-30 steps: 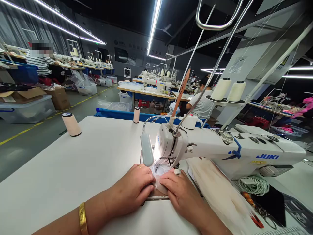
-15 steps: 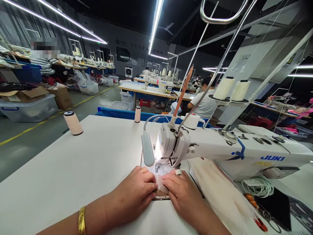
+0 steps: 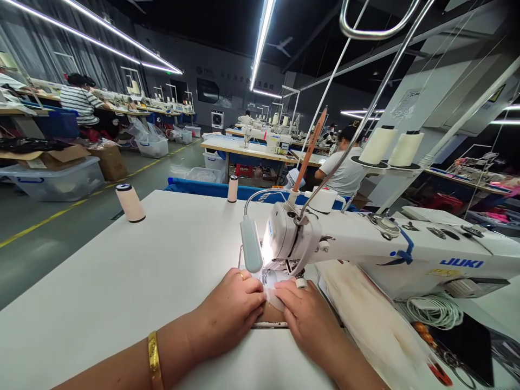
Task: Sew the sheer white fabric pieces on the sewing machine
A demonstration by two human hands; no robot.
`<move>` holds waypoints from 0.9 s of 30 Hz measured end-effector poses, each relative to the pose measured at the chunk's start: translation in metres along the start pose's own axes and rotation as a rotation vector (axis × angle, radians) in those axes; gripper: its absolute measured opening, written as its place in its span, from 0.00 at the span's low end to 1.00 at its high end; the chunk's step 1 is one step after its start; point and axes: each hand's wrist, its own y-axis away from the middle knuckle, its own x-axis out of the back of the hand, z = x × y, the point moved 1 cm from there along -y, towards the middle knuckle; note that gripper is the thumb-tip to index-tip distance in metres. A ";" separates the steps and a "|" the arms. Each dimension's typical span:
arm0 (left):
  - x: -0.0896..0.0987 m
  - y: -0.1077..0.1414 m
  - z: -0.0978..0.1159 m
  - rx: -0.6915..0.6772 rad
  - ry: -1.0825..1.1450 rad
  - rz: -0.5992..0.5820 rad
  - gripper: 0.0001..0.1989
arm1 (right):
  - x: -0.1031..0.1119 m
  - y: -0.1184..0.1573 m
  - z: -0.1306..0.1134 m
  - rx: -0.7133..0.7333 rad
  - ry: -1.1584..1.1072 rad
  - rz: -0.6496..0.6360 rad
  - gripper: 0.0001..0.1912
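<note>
A small piece of thin, sheer, pale fabric (image 3: 275,299) lies under the lit needle area of a white sewing machine (image 3: 357,235). My left hand (image 3: 233,309), with a ring and a gold bangle, holds the fabric's left side between curled fingers and thumb. From the right, my right hand (image 3: 309,314) holds its other side, fingers bent and pressed down close to the presser foot. Both hands rest on the machine bed, fingertips a short gap apart. The needle tip is too small and bright to make out. A grey lamp (image 3: 252,246) hangs just left of the machine head.
Two pale pink thread cones (image 3: 130,205) stand on the white table (image 3: 162,260). Right of my right hand lie cream fabric (image 3: 365,314), a coiled white cable (image 3: 434,311), a black phone-like slab (image 3: 467,346) and red-handled snips (image 3: 440,374). People sit at machines beyond.
The head view has turned slightly left, so everything sits a little further right. The fabric has shifted slightly toward the machine head between my hands, which keep hold of it.
</note>
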 end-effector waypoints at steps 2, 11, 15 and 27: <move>0.000 0.000 -0.002 -0.004 -0.012 0.002 0.12 | 0.000 0.000 0.001 -0.020 0.018 0.001 0.23; -0.002 0.003 -0.007 -0.011 0.029 0.037 0.11 | 0.013 -0.004 -0.013 0.129 -0.103 0.013 0.21; -0.004 0.003 -0.008 -0.018 0.018 0.048 0.12 | 0.013 -0.004 -0.014 0.124 -0.113 0.003 0.21; -0.003 0.000 -0.011 0.013 0.011 0.044 0.13 | 0.004 -0.005 -0.010 0.096 -0.090 0.011 0.25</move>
